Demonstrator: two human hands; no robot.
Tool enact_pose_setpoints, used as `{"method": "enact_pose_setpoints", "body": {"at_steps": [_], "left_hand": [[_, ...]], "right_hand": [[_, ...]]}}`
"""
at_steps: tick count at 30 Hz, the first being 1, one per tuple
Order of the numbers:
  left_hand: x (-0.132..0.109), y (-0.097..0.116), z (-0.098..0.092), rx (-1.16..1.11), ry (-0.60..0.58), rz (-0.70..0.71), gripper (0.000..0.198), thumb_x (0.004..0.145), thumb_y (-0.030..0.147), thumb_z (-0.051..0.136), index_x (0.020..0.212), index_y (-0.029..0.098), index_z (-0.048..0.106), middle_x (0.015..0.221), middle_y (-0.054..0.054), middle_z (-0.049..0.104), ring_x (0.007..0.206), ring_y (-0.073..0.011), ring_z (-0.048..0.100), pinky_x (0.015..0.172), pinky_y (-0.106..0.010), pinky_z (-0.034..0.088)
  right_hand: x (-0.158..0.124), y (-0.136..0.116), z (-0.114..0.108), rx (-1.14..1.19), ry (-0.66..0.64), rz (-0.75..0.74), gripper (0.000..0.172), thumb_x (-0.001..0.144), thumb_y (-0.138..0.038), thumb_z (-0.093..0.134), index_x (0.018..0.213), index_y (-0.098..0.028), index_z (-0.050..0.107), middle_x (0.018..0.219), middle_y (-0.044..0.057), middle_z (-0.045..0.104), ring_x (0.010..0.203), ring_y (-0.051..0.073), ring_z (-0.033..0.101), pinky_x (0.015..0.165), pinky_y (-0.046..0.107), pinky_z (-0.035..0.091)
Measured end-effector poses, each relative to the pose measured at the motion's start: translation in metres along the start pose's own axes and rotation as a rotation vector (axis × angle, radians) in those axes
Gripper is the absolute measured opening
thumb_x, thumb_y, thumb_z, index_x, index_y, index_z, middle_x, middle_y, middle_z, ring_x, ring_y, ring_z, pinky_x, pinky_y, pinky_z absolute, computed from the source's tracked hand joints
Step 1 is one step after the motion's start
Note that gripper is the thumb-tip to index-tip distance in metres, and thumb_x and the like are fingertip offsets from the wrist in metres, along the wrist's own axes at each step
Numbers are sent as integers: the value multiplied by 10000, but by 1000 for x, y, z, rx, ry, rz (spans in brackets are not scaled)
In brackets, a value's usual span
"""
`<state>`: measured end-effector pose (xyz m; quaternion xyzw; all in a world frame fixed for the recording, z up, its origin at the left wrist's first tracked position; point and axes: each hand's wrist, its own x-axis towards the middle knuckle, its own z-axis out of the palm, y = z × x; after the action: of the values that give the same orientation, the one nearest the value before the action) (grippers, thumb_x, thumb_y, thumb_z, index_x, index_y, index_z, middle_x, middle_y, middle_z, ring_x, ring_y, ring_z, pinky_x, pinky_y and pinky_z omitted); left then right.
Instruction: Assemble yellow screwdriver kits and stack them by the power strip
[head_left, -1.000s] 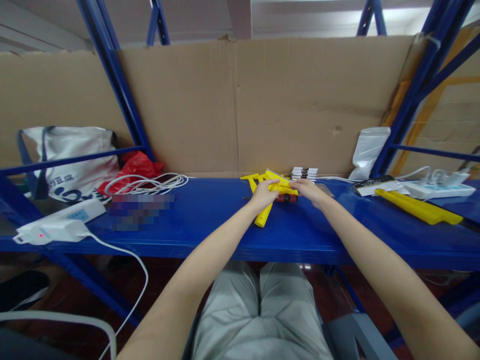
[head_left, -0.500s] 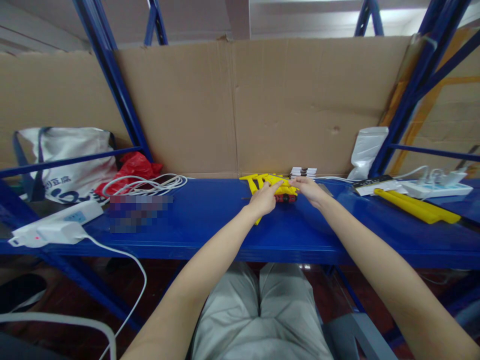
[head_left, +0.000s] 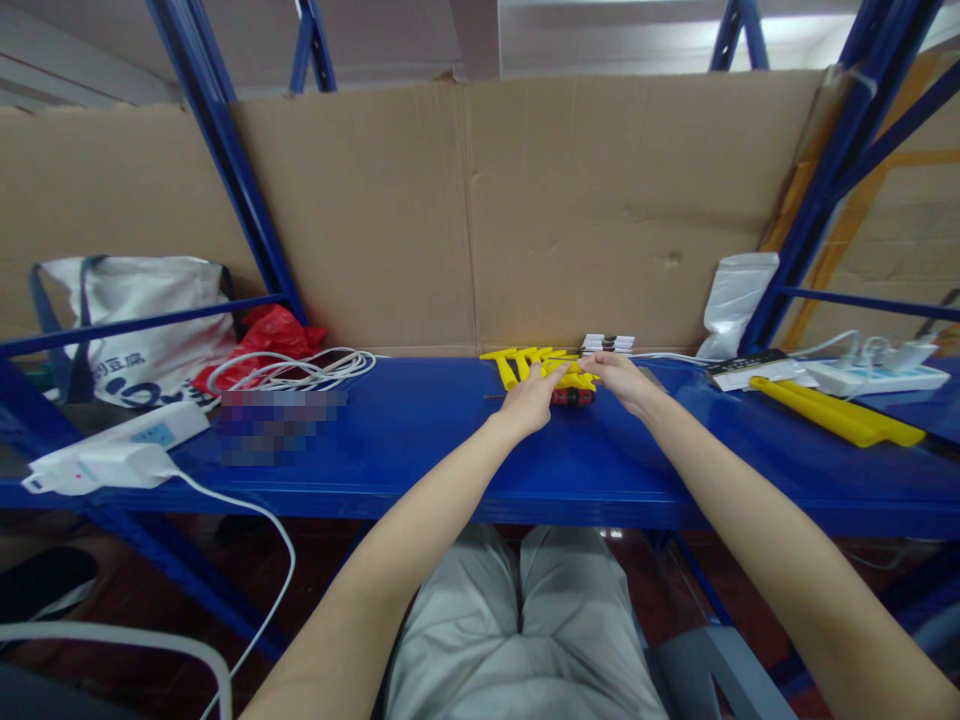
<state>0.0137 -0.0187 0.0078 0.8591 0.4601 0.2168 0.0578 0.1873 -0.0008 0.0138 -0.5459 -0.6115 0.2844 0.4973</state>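
Item: cluster of yellow plastic parts [head_left: 527,360], lying on the blue shelf [head_left: 420,440] close to the cardboard backing [head_left: 525,210]. Left hand [head_left: 529,400]: fingers [head_left: 556,373] stretched and apart, index tip touching the cluster, clamped on nothing. Right hand [head_left: 624,380]: fingers [head_left: 592,364] resting on the cluster's right end; whether they pinch it cannot be told. Red-and-black screwdriver [head_left: 574,397]: flat on the shelf between the two hands, just below the parts. Small white stack [head_left: 609,343]: just behind the right hand. Long yellow bars [head_left: 832,415] and white power strip [head_left: 877,378]: well apart, far right. Coiled white cable [head_left: 292,368]: left.
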Motion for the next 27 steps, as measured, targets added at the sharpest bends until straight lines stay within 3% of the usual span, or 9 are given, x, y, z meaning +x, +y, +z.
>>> {"method": "enact_pose_setpoints", "body": {"at_steps": [5, 8, 12, 15, 19, 23, 27], "left_hand": [[5, -7, 4, -82, 34, 23, 754, 764, -14, 443, 1446, 294, 358, 1455, -131, 364, 1203, -303, 506, 977, -436, 424], [10, -13, 7, -171, 61, 44, 753, 754, -9, 453, 1451, 257, 356, 1379, -133, 450, 1215, -271, 493, 1004, -411, 411], [17, -21, 8, -275, 108, 48, 770, 711, -14, 501, 1436, 220, 388, 1331, -119, 503, 1234, -243, 473, 1060, -394, 370], [22, -25, 8, -387, 151, 16, 800, 683, -26, 524, 1429, 230, 396, 1337, -100, 519, 1238, -238, 474, 1051, -392, 389], [24, -26, 7, -645, 94, -146, 851, 698, -21, 532, 1472, 250, 304, 1332, -114, 531, 956, -198, 636, 771, -296, 544], [23, -23, 7, -820, 50, -272, 903, 724, -13, 520, 1510, 258, 169, 1297, -145, 551, 655, -120, 637, 490, -192, 484], [23, -20, 8, -881, 59, -315, 912, 738, -5, 514, 1510, 304, 140, 1284, -130, 554, 602, -89, 621, 421, -152, 423]], "right_hand": [[-2, -3, -2, 43, -28, -3, 320, 704, -471, 652, 668, -185, 514, 736, 30, 618, 713, 130, 527, 656, 245, 403], [2, 1, -8, 15, -57, -82, 252, 739, -429, 621, 734, -180, 586, 800, 44, 653, 779, 151, 562, 711, 270, 435], [16, 18, -29, -332, 32, -166, 179, 798, -221, 511, 813, -170, 682, 935, 86, 694, 905, 197, 599, 837, 320, 443], [25, 38, -53, -683, 112, -53, 254, 764, -128, 499, 876, -165, 723, 1002, 120, 696, 1001, 243, 600, 882, 351, 437], [29, 58, -76, -931, 162, 163, 333, 736, -149, 555, 1000, -226, 744, 1095, 148, 662, 1064, 312, 571, 878, 458, 448], [25, 62, -78, -1009, 162, 249, 356, 747, -168, 573, 1049, -250, 742, 1169, 177, 616, 1124, 365, 519, 895, 543, 427], [21, 58, -73, -1017, 130, 295, 422, 783, -149, 529, 1157, -254, 694, 1274, 170, 555, 1210, 371, 462, 958, 558, 390]]}}
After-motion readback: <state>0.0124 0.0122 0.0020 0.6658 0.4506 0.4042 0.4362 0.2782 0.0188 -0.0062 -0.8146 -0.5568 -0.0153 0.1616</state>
